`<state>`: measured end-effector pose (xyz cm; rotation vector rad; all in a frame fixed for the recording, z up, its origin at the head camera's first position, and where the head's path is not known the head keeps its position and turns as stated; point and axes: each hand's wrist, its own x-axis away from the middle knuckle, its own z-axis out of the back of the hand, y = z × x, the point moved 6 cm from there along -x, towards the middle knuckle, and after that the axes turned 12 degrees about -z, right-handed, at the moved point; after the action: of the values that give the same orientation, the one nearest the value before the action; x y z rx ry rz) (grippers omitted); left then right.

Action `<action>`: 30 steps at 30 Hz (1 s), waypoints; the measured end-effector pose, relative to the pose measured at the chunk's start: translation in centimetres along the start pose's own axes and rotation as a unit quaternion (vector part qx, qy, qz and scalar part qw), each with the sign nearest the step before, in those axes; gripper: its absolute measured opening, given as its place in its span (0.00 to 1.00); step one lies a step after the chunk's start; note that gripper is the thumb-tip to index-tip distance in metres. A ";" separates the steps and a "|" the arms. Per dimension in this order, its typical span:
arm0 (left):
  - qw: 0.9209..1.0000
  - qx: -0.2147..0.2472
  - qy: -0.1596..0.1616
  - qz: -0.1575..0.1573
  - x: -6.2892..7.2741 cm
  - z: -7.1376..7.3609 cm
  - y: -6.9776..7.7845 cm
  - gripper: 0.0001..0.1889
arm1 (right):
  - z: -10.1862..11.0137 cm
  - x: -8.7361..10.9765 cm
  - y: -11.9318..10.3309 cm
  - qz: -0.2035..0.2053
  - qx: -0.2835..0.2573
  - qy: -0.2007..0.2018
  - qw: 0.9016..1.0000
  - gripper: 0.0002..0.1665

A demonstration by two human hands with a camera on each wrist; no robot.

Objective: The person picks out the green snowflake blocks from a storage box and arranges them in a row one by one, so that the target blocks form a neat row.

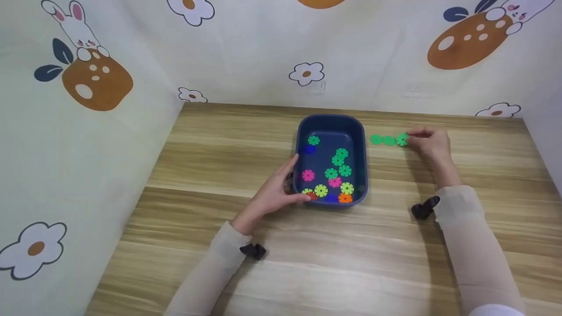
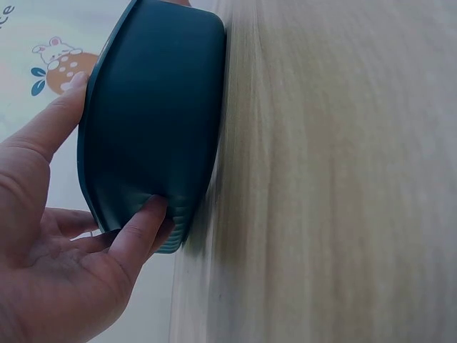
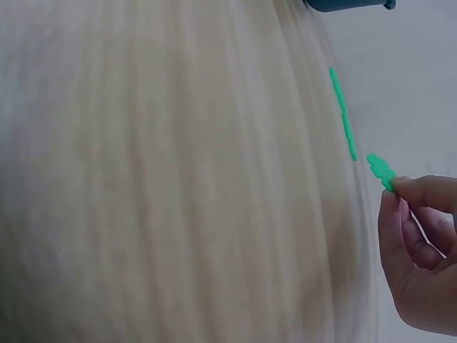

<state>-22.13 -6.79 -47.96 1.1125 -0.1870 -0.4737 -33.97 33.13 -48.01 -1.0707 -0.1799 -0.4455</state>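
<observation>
- My left hand [image 1: 274, 193] holds the tub at its left side, thumb on the near rim and fingers bent against the wall, so that grip is wide.
- The blue tub [image 1: 322, 163] stands on the desk [image 1: 307, 272]. I judge it smooth, fairly stiff plastic, light enough to slide if I lean on it; the rim looks the best place to steady it.
- Inside lie the loose notched discs, among them a pink disc [image 1: 308, 175] and an orange disc [image 1: 345, 198]. They should be light and thin, and are probably easiest to lift by a notched edge.
- Right of the tub, two green discs [image 1: 376, 139] lie flat in a row on the desk; I cannot tell whether they touch, overlap or interlock. Lying flat, they would likely skid under a fingertip.
- Just right of those is the green disc [image 1: 401, 139] I have up, tilted and apart from the row. It seems rigid, hardly fragile; I'd take it by the outer edge, leaving its far notches free.
- My right hand [image 1: 432, 145] pinches that edge narrowly between thumb and fingertips.
</observation>
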 end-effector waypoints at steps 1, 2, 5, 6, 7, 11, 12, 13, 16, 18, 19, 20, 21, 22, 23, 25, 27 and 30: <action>1.000 0.002 0.000 -0.003 0.0 0.0 0.0 0.57 | 0.0 -0.1 0.1 -0.002 0.008 0.001 1.000 0.17; 1.000 0.005 0.000 -0.005 0.0 0.0 0.0 0.57 | -0.1 -0.2 0.2 -0.005 0.016 0.002 1.000 0.18; 1.000 0.007 -0.001 -0.008 0.0 -0.1 0.0 0.57 | -0.1 -0.4 0.5 -0.012 0.039 0.009 0.999 0.19; 1.000 0.007 -0.001 -0.008 0.0 -0.1 0.0 0.57 | -0.1 -0.5 0.5 -0.015 0.043 0.011 0.999 0.19; 1.000 0.007 -0.001 -0.008 0.0 0.0 0.0 0.57 | -0.1 -0.5 0.5 -0.018 0.046 0.014 0.999 0.19; 1.000 0.010 0.000 -0.007 0.0 0.0 0.0 0.57 | -0.3 -0.6 0.4 -0.035 0.057 0.020 0.998 0.19; 1.000 0.011 0.000 -0.008 0.0 0.0 0.0 0.57 | -0.3 -0.6 0.3 -0.038 0.061 0.021 0.997 0.19; 1.000 0.010 0.000 -0.007 0.0 0.0 0.0 0.57 | -0.3 -0.6 0.3 -0.039 0.067 0.023 0.997 0.19; 1.000 0.008 -0.001 -0.008 0.0 0.0 0.0 0.57 | -0.4 -0.6 0.2 -0.038 0.072 0.025 0.996 0.18; 1.000 0.007 -0.001 -0.007 0.0 0.0 0.1 0.57 | -0.5 -0.5 0.1 -0.036 0.068 0.025 0.997 0.18; 1.000 0.007 -0.001 -0.006 0.0 0.0 0.1 0.57 | -0.5 -0.5 0.1 -0.036 0.066 0.024 0.997 0.18; 1.000 0.007 -0.001 -0.005 0.0 0.0 0.1 0.57 | -0.5 -0.5 0.1 -0.035 0.065 0.025 0.997 0.18; 1.000 0.008 -0.002 -0.004 0.0 0.0 0.1 0.58 | -0.5 -0.5 0.0 -0.035 0.064 0.026 0.997 0.18; 1.000 0.010 -0.002 -0.004 0.0 0.0 0.0 0.58 | -0.5 -0.5 0.0 -0.035 0.069 0.028 0.997 0.18; 1.000 0.011 -0.003 -0.003 0.0 0.0 0.0 0.58 | -0.6 -0.5 -0.1 -0.036 0.073 0.031 0.996 0.18; 1.000 0.018 -0.003 -0.001 0.0 -0.1 -0.1 0.58 | -0.6 -0.5 -0.1 -0.035 0.086 0.039 0.995 0.17; 1.000 0.024 -0.003 0.000 0.0 -0.1 -0.1 0.58 | -0.7 -0.4 -0.2 -0.032 0.099 0.045 0.994 0.17; 1.000 0.026 -0.003 -0.005 0.1 -0.1 0.0 0.58 | -0.6 -0.3 -0.3 -0.022 0.114 0.061 0.991 0.17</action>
<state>-22.05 -6.75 -47.99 1.1626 -0.2007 -0.4828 -34.46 32.53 -48.18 -0.8149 -0.1428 -0.5160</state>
